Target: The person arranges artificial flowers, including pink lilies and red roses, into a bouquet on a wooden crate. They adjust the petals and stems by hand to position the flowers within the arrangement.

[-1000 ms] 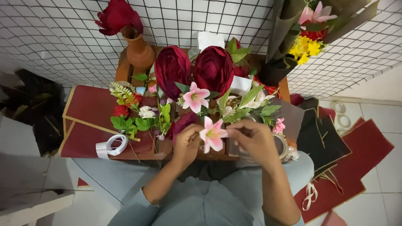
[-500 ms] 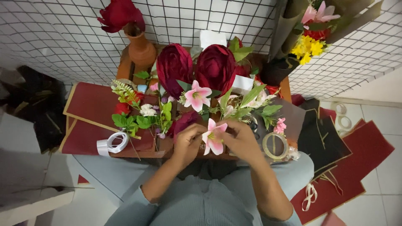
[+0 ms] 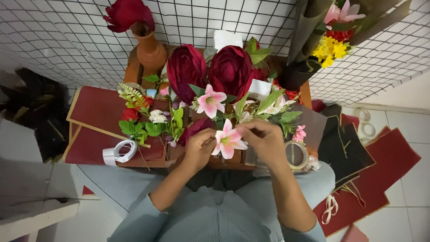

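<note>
Head view: you look down on a low wooden table [image 3: 134,67] crowded with artificial flowers.
Pink lily: the pink lily [image 3: 228,141] sits at the table's near edge, between your two hands.
Left hand: your left hand [image 3: 199,148] is curled, its fingertips pinching the lily from the left.
Right hand: your right hand [image 3: 264,141] pinches the petals from the right, fingers bent over them.
Nearby: a tape roll [image 3: 295,155] lies just beside your right hand; a white ribbon roll [image 3: 118,152] rests near the left edge.

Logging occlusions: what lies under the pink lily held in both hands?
Beneath the pink lily held by the left hand and right hand, a wooden table edge shows. Its stem and the surface directly below are covered.
</note>
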